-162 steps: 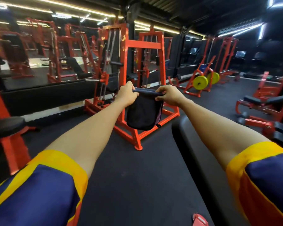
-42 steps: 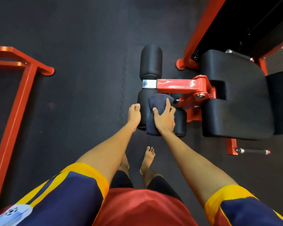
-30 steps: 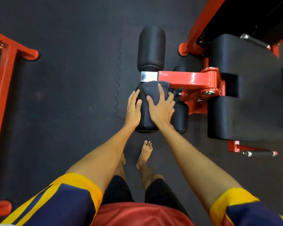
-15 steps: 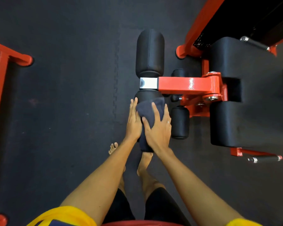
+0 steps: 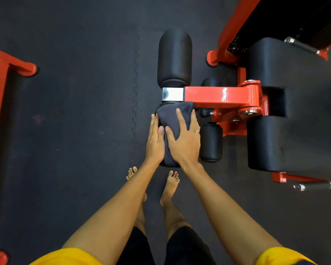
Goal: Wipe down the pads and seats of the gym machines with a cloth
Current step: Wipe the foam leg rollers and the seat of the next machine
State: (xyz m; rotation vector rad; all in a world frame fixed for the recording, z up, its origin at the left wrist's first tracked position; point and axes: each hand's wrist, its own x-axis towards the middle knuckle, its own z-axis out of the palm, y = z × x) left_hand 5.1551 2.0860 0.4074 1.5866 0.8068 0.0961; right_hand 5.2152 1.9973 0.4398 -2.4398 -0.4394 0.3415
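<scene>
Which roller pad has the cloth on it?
The near large roller, wrapped in dark cloth; the far large roller and the small roller beside it are bare.

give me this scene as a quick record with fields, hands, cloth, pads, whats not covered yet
cloth: dark cloth draped over the near roller pad
right hand: right hand pressed flat on the cloth, fingers spread
left hand: left hand flat against the pad's left side, beside the cloth
far roller pad: far roller pad bare, beyond the red arm
other pads: small roller and seat to the right, no hand on them
floor: dark rubber mats
</scene>
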